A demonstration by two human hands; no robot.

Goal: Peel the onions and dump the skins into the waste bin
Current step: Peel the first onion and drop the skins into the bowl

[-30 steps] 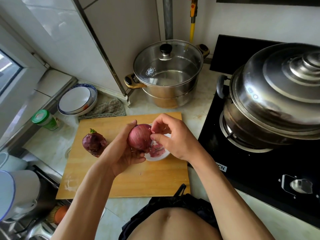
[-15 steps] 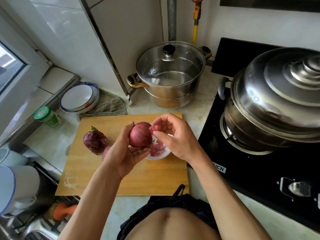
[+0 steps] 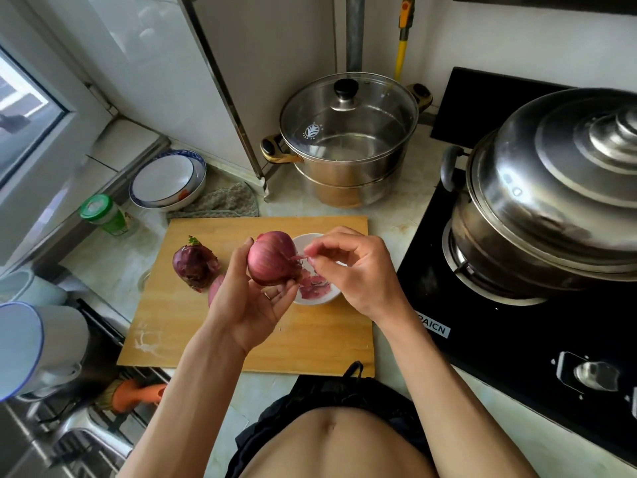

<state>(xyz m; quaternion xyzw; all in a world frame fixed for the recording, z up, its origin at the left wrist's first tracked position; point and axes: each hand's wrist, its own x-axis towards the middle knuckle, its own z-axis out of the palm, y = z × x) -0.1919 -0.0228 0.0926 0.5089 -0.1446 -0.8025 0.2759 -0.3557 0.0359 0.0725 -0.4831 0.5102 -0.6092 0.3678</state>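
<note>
Red onion (image 3: pixel 272 258) is gripped in the curled left hand (image 3: pixel 248 301) above the cutting board (image 3: pixel 317 336), its skin strip (image 3: pixel 299 258) pinched by the right hand (image 3: pixel 355 270) just to its right, over the small white bowl (image 3: pixel 319 298) of peelings.

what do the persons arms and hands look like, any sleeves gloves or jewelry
Both arms are bare from the hands up to the frame edge: no sleeves show. The left hand and right hand wear no gloves, and no rings, watch or bracelet show on the fingers or wrists. Nails look short and unpainted. The only clothing in view is a dark garment at the waist.
</note>
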